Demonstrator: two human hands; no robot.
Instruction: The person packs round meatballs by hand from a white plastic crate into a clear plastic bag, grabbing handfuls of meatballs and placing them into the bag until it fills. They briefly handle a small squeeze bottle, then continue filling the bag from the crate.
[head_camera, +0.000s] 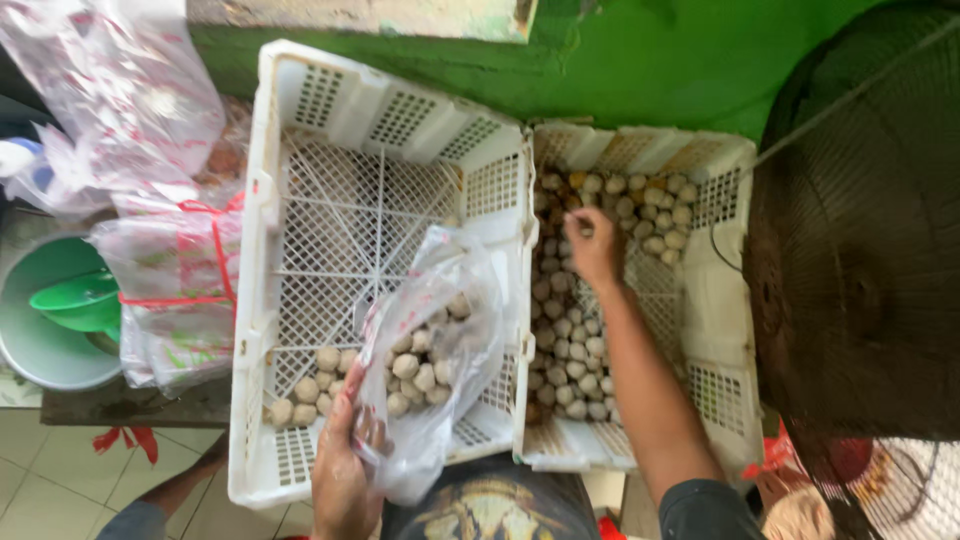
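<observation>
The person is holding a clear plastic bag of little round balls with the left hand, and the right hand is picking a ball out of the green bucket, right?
Not quite. The head view shows the right hand picking a ball from the right white crate, not the green bucket, which sits far off to the left. The rest is right: the left hand holds the clear plastic bag of little round balls.

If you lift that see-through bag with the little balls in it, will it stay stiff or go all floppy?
Probably floppy: the clear plastic bag is thin and crumpled where the left hand grips it. It likely sags low, since the round balls pool at its bottom. Tipped, they would probably roll out.
</observation>
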